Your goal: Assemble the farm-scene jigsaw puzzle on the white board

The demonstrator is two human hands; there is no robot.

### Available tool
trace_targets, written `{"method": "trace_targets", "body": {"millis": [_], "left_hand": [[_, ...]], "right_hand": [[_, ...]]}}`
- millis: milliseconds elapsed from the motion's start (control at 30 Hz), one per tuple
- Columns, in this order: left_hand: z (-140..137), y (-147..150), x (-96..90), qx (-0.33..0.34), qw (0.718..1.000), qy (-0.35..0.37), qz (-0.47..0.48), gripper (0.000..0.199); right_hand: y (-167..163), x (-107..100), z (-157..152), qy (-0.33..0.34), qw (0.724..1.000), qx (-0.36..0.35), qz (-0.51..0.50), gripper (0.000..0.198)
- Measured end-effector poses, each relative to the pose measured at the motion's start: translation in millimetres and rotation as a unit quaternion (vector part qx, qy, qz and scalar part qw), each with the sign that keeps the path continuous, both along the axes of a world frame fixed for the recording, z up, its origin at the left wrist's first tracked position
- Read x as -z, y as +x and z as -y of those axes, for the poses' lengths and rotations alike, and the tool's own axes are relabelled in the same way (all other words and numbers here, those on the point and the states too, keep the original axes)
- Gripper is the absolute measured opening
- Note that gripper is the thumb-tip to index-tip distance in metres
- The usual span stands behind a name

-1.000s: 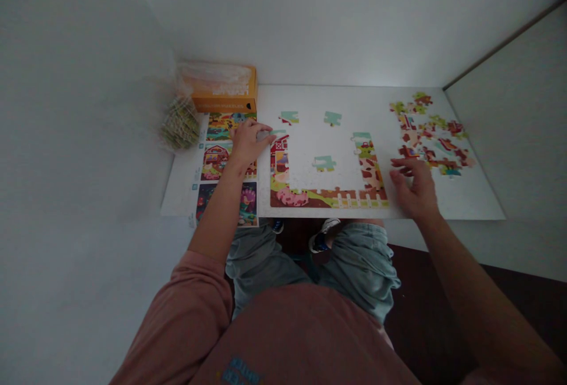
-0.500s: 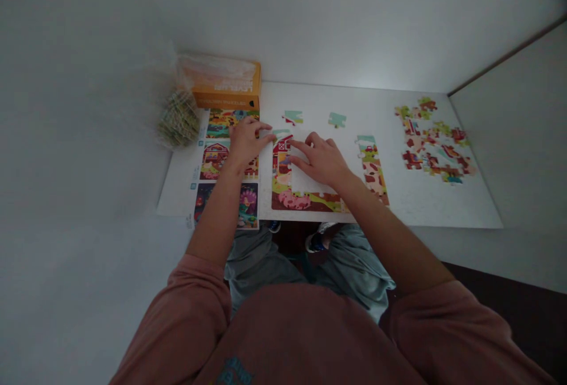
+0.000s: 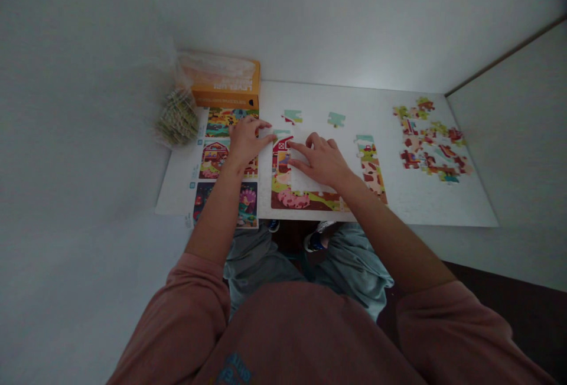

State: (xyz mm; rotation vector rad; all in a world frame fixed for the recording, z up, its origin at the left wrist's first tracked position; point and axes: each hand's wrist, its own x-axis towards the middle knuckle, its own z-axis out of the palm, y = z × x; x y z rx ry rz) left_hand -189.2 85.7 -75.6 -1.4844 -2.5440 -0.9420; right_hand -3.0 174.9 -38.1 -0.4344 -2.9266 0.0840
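Note:
A partly built farm jigsaw (image 3: 290, 195) lies at the front middle of a white table (image 3: 411, 208). My left hand (image 3: 245, 140) rests flat at the puzzle's upper left corner, fingertips by the red barn (image 3: 280, 144). My right hand (image 3: 322, 160) lies over the puzzle's bare middle, index finger pressing next to the barn. Whether a piece sits under the fingers is hidden. The puzzle's right column (image 3: 371, 166) shows a cow pattern. Two loose pale green pieces (image 3: 292, 116) (image 3: 335, 118) lie farther back.
Several loose coloured pieces (image 3: 429, 140) are scattered at the table's right. A picture sheet (image 3: 221, 160) lies at the left, behind it an orange box (image 3: 225, 87) and a clear bag of pieces (image 3: 178, 118). Walls close in on the left, back and right.
My right hand came from the loose pieces at the right across to the puzzle's middle beside the barn, then settled there. My left hand stayed put.

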Motion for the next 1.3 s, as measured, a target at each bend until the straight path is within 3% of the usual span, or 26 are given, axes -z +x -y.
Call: {"method": "trace_targets", "body": {"millis": [133, 233, 400, 533, 733, 933, 1067, 1300], "left_hand": [[0, -1, -1.0, 0.003, 1.000, 0.016, 0.007, 0.024], [-1, -4, -1.9, -0.015, 0.999, 0.035, 0.023, 0.023], [-2, -7, 0.4, -0.043, 0.996, 0.058, 0.051, 0.025], [-4, -3, 4.3, -0.052, 0.996, 0.047, 0.048, 0.024], [-5, 2, 10.0, -0.094, 0.994, 0.040, 0.035, 0.027], [-6, 5, 5.4, -0.105, 0.994, 0.002, 0.000, 0.027], [-5, 10, -0.4, -0.086, 0.996, -0.022, -0.007, 0.021], [-5, 19, -11.9, -0.073, 0.995, -0.051, -0.041, 0.016]], "right_hand": [[24, -9, -3, -0.021, 0.999, 0.029, -0.008, 0.041], [62, -11, -15, -0.036, 0.995, 0.081, -0.036, 0.035], [143, 4, -52, -0.056, 0.960, 0.231, -0.148, 0.028], [176, 13, -60, -0.092, 0.952, 0.251, -0.152, 0.026], [135, 2, -36, -0.128, 0.980, 0.132, -0.078, 0.031], [90, 0, -34, -0.067, 0.995, 0.056, -0.053, 0.037], [88, 4, -38, -0.049, 0.996, 0.040, -0.055, 0.031], [90, 5, -54, -0.039, 0.992, 0.090, -0.074, 0.032]]}}
